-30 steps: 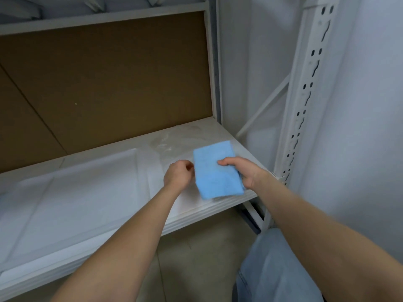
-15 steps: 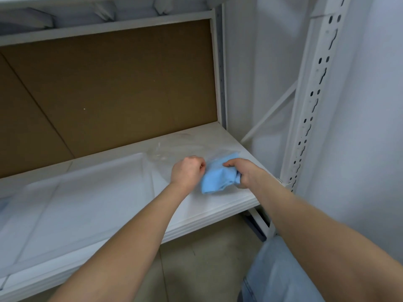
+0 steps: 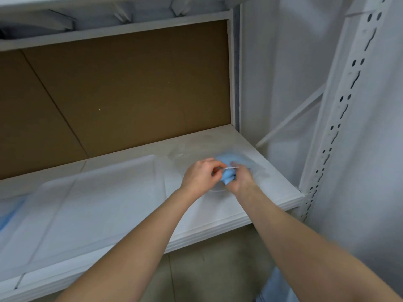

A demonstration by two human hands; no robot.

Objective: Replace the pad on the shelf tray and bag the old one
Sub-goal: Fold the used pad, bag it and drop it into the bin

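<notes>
The old blue pad point(image 3: 228, 160) is crumpled on the right end of the white shelf point(image 3: 269, 195), partly inside a clear plastic bag point(image 3: 258, 170) that shows only as a faint haze. My left hand point(image 3: 201, 175) pinches the bag's thin white rim. Fingers curled, my right hand point(image 3: 241, 182) grips the bunched pad at the bag's mouth. The two hands nearly touch. The white shelf tray point(image 3: 98, 192) lies just left of them, its bottom bare white.
A brown backboard point(image 3: 130, 94) closes the rear of the shelf. A perforated white upright point(image 3: 327, 149) and a diagonal brace stand to the right. Something blue point(image 3: 6, 211) shows at the far left edge. Beige floor lies below the shelf.
The flat blue pad has been crumpled and pushed away from me into the clear bag. Both hands have closed in together at the bag's mouth.
</notes>
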